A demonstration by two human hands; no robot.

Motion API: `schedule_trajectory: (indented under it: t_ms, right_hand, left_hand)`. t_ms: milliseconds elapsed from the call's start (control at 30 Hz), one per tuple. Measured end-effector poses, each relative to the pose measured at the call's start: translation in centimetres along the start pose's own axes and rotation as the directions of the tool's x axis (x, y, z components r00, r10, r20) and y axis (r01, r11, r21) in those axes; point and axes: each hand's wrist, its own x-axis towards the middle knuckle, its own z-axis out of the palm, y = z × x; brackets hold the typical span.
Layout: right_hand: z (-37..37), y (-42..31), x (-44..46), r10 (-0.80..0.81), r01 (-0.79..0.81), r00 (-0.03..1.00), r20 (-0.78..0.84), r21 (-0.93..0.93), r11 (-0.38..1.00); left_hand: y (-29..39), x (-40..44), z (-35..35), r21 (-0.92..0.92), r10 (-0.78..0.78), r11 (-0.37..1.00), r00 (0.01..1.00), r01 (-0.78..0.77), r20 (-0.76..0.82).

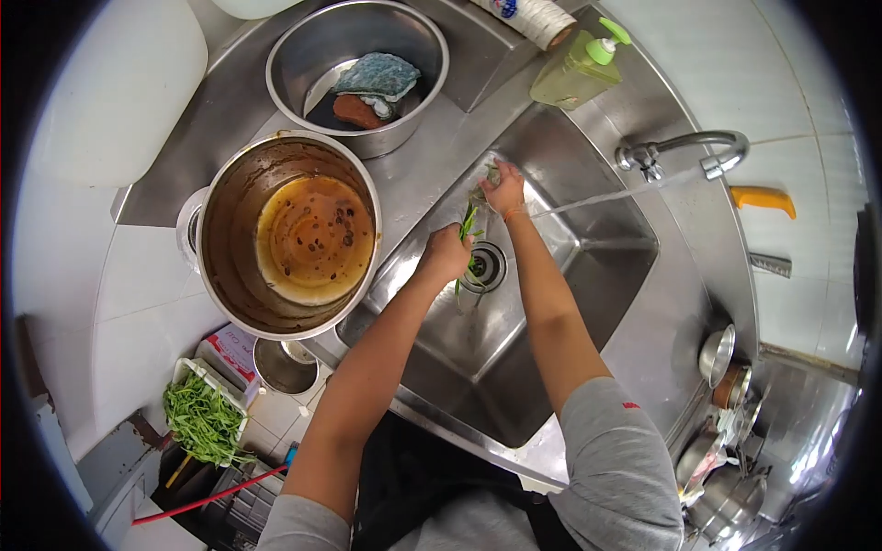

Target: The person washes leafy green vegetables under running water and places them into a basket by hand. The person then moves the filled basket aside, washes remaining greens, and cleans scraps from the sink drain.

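Note:
Over the drain (pixel 484 267) of the steel sink (pixel 542 312), my left hand (pixel 446 253) is closed around the stems of some green leafy vegetables (pixel 469 220). My right hand (pixel 503 190) is a little farther up, near the sink's far corner, with its fingers curled round the upper, paler end of the same bunch. The tap (pixel 712 151) at the right runs a stream of water that reaches my right hand and wrist.
Left of the sink stands a large stained pot (pixel 209 266) with brown liquid. Behind it a steel pot (pixel 277 69) holds scrubbing cloths. A green soap bottle (pixel 574 78) is at the back. A basket of greens (pixel 202 413) sits low left; pans (pixel 726 487) lie right.

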Motion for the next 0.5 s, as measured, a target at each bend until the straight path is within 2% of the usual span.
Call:
schedule_trajectory:
  t_ms: [33,133,200,300,367,433,500]
  right_hand:
    - [0.4,-0.8,-0.3,0.219,-0.212,0.973,0.079,-0.090,0.973]
    - [0.4,-0.7,-2.8,0.146,-0.142,0.986,0.082,-0.046,0.989]
    - [1.9,2.0,-5.5,0.070,-0.102,0.984,0.162,0.204,0.974]
    - [0.8,2.8,-9.9,0.154,-0.183,0.979,0.136,0.246,0.952]
    - [-1.4,1.8,-12.5,0.265,-0.448,0.867,0.422,0.427,0.785]
    - [-3.2,0.8,-14.8,0.222,-0.426,0.792,0.568,0.255,0.868]
    - [-4.0,-0.4,-17.7,0.312,-0.420,0.742,0.593,0.049,0.906]
  left_hand:
    - [0.1,0.0,-0.2,-0.001,-0.004,1.000,1.000,0.004,-0.016]
    - [-0.3,0.3,-0.3,-0.020,-0.024,1.000,0.999,0.023,-0.032]
    - [-0.9,0.9,0.1,-0.029,0.025,0.999,0.997,-0.027,-0.071]
    - [-0.8,1.1,0.0,-0.004,0.048,0.999,0.994,-0.049,-0.097]
    - [-0.6,1.0,-0.3,-0.023,0.021,0.999,0.997,-0.022,-0.074]
    - [-0.2,0.9,-0.5,-0.017,0.014,1.000,0.998,-0.015,-0.065]
    - [-0.1,0.8,-0.5,-0.014,0.001,1.000,0.999,-0.002,-0.054]
